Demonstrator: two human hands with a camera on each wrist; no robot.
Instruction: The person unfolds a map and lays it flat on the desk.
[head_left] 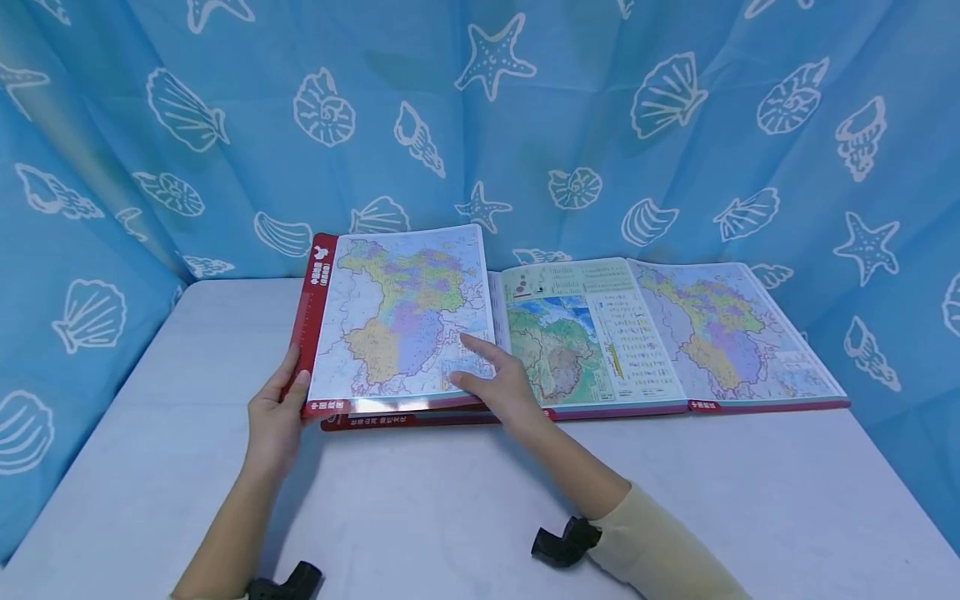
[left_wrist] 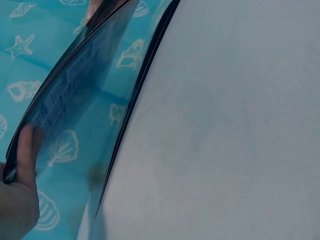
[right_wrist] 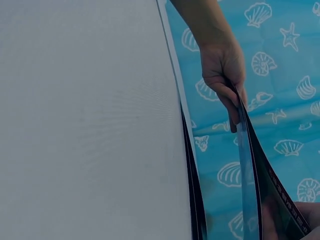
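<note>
A glossy map sheet [head_left: 397, 333] with a red left border is raised at a tilt in the head view. My left hand [head_left: 273, 417] grips its left edge, thumb on the front. In the left wrist view, the fingers of the left hand [left_wrist: 22, 185] lie against the sheet's underside. My right hand [head_left: 506, 387] touches the sheet's lower right side with thumb and index finger extended and spread; its other fingers are hidden. In the right wrist view the right hand [right_wrist: 307, 215] is partly cut off at the lower right, while the left hand [right_wrist: 225, 67] holds the sheet's far end.
To the right, a spread map panel [head_left: 630, 350] with a green map joins another map panel [head_left: 738, 333]. A red lower edge [head_left: 405, 422] shows under the raised sheet. A white tabletop [head_left: 420, 517] bears everything, and a blue shell-patterned curtain [head_left: 570, 108] hangs behind.
</note>
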